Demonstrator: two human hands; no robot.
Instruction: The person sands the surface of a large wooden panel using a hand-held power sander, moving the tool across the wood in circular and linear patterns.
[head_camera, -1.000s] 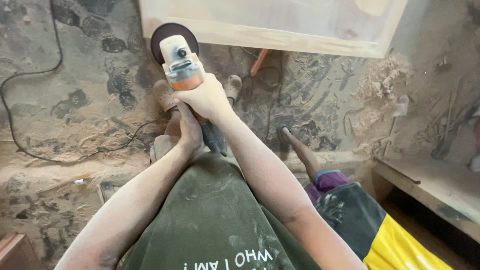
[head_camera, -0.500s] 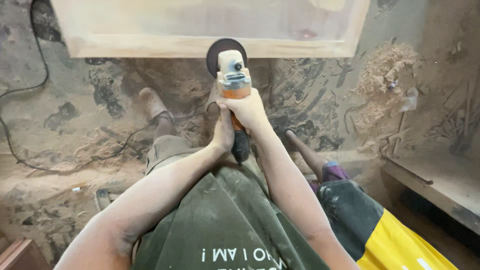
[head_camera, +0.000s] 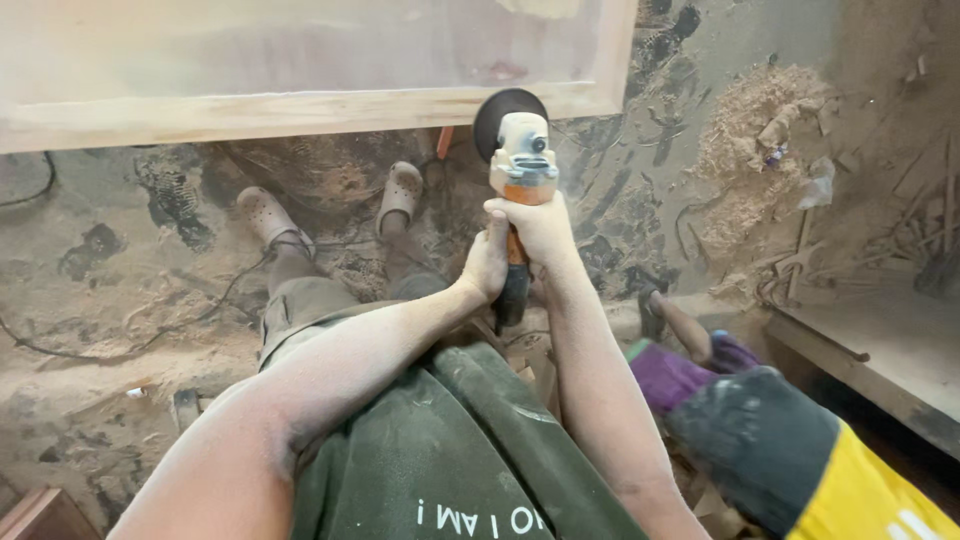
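Observation:
Both hands grip an orange and dusty-white angle grinder (head_camera: 519, 160). My right hand (head_camera: 541, 228) wraps its body just behind the head. My left hand (head_camera: 484, 266) holds the dark rear handle lower down. The grinder's dark round disc (head_camera: 505, 108) touches the lower edge of a pale wooden panel (head_camera: 300, 100), near its right corner. My two feet in dusty clogs (head_camera: 398, 195) stand on the floor under the panel.
The floor is thick with sawdust, and a heap of wood shavings (head_camera: 760, 150) lies at the right. A black cable (head_camera: 120, 335) runs along the left. Another person in purple and yellow clothes (head_camera: 760, 430) crouches at my right, beside a low wooden board (head_camera: 870, 350).
The grinder and both hands have travelled rightward along the panel's lower edge, from near its left end to close to its right corner. My grip has stayed the same.

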